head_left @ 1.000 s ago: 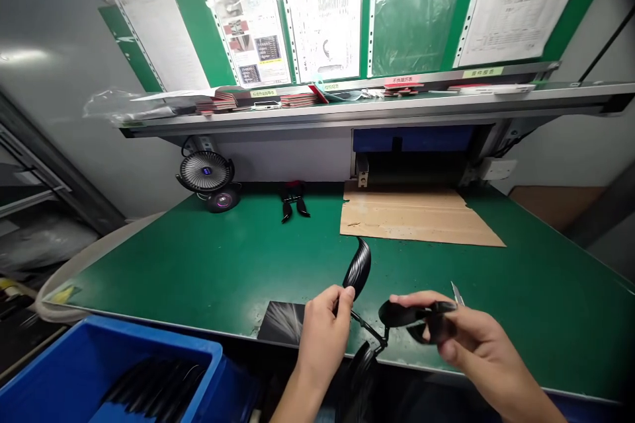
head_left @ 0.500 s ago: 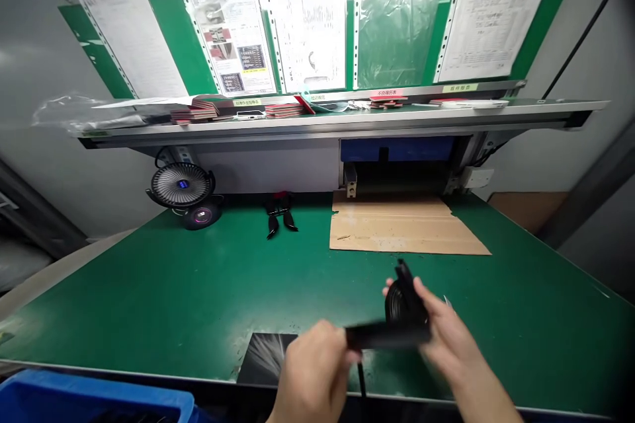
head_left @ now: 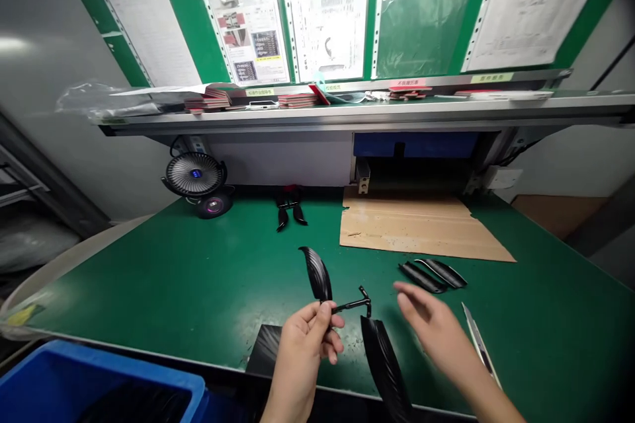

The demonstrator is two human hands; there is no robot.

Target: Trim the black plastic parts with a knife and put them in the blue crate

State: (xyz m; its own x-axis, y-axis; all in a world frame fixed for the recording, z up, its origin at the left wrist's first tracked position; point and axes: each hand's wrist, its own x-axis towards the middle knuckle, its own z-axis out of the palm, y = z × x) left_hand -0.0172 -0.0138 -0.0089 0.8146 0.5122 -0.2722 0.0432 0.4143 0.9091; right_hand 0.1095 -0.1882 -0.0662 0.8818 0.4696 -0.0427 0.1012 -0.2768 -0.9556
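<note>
My left hand [head_left: 305, 347] pinches a thin black plastic runner [head_left: 353, 305] between thumb and fingers, above the front of the green table. One curved, ribbed black blade [head_left: 317, 274] rises beside the fingers. A second ribbed black blade [head_left: 384, 360] hangs down from the runner's right end, over the table's front edge. To the right of it, my right hand [head_left: 431, 327] is empty, fingers apart. Just beyond those fingertips lie two loose black blades [head_left: 431, 275] side by side. A utility knife [head_left: 480, 344] lies to the right of my right hand, partly behind the forearm.
A cardboard sheet [head_left: 417, 221] lies at the back right. Black pieces [head_left: 292, 208] and a small fan [head_left: 196, 175] stand farther back left. A dark patterned sheet [head_left: 264, 350] is at the front edge. A blue bin [head_left: 114, 360], holding dark parts, occupies the lower left.
The black pieces bunched between both hands have separated. Two blades now lie on the table at right, and my right hand has let go. My left hand keeps the runner with blades.
</note>
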